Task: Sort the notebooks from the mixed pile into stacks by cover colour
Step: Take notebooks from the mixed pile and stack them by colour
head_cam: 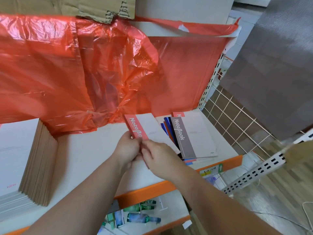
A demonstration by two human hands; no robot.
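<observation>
Where the left hand (127, 148) and right hand (160, 158) pinch its near end, the pink-spined notebook (135, 128) extends far and right from the grip. Mixed pile (193, 138) lies just right.

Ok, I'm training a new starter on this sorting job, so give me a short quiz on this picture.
1. True or false: the left hand and the right hand both hold the pink-banded notebook.
2. The top notebook of the mixed pile has a band of which colour? A grey, B green, C yellow.
3. Missing word: the mixed pile lies to the ____ of the pink-banded notebook.
Key: 1 true; 2 A; 3 right.
</observation>
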